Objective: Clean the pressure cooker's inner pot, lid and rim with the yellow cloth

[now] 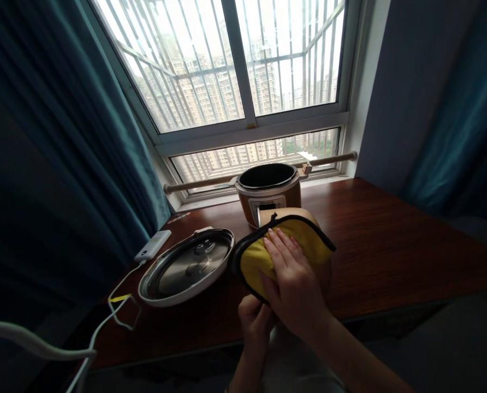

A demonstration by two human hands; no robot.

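Observation:
My right hand (295, 284) presses a yellow cloth with black trim (254, 262), its fingers laid over the front and its thumb toward the lower left. Behind the cloth shows a rounded tan object (307, 215), mostly covered, so its kind is unclear. Below the cloth's lower edge, my left hand (255, 319) is closed in a fist; what it grips is hidden. Just beyond stands a gold cooker (247, 204) with its dark round mouth uncovered. To the left lies a round lid (186, 267) with a shiny metal inside and pale rim.
A white power strip (153, 245) and a white cable with a yellow tag (120, 298) are on the left of the dark wooden table (391, 245). Behind the cooker are a rail (331, 160) and a barred window. Blue curtains (83, 109) hang at both sides.

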